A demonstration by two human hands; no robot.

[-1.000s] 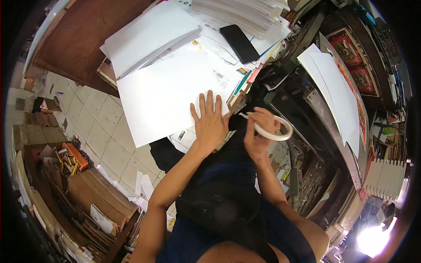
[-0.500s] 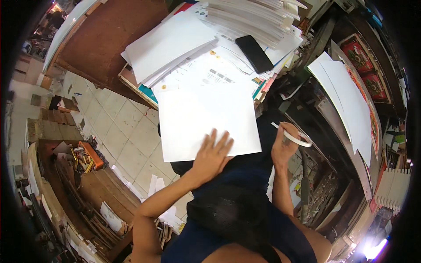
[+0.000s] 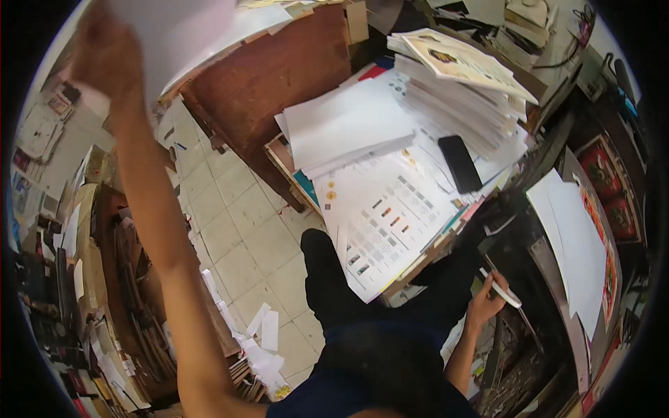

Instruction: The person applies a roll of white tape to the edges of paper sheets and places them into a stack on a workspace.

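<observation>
My left hand (image 3: 108,59), blurred by motion, is raised at the far left with its fingers closed on the edge of a white sheet (image 3: 178,42). The sheet hangs over the end of a brown wooden cabinet. Low on the right, beside my thigh, my right hand (image 3: 485,306) grips a narrow roll of white tape (image 3: 507,292), a short end sticking up from it. In front of me lies a printed sheet (image 3: 390,223) with small coloured pictures. A pile of blank white sheets (image 3: 348,125) rests on its far left part.
A black phone (image 3: 460,164) lies on the papers, next to a tall leaning paper stack (image 3: 456,104) topped by a printed cover (image 3: 474,66). The brown cabinet (image 3: 268,90) stands beyond the tiled floor (image 3: 240,216). Large white sheets (image 3: 571,244) lean at the right; paper scraps (image 3: 265,348) litter the lower left.
My left hand has gone from the near edge of the white sheet up to the far left, taking the sheet off the printed page. The view has swung left; my right hand keeps the tape.
</observation>
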